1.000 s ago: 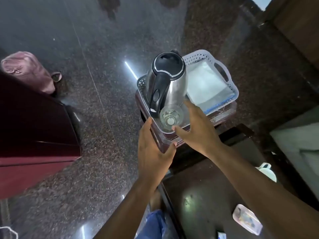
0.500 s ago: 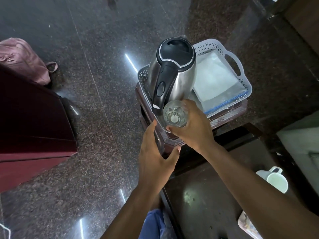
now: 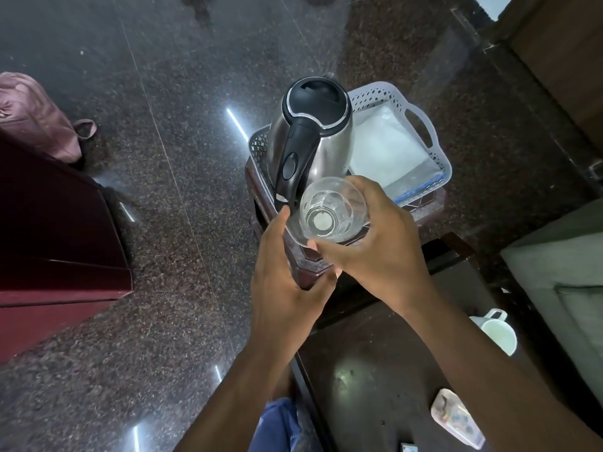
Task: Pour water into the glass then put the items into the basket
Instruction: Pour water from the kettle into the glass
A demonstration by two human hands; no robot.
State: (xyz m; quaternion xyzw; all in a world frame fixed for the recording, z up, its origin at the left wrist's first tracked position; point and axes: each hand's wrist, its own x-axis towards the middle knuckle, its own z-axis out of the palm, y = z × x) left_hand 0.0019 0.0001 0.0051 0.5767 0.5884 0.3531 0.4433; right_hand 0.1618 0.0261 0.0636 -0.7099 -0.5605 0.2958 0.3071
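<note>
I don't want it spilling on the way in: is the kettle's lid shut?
Shut. The kettle stands upright in the basket, and its black lid lies flat inside the chrome rim, with no gap showing.

The floor is dark polished speckled granite (image 3: pixel 169 272) with bright reflections of strip lights. A dark red wooden cabinet (image 3: pixel 55 243) stands at the left, with a pink fabric bag (image 3: pixel 32 115) behind it. A grey cushioned seat (image 3: pixel 567 272) is at the right.
</note>
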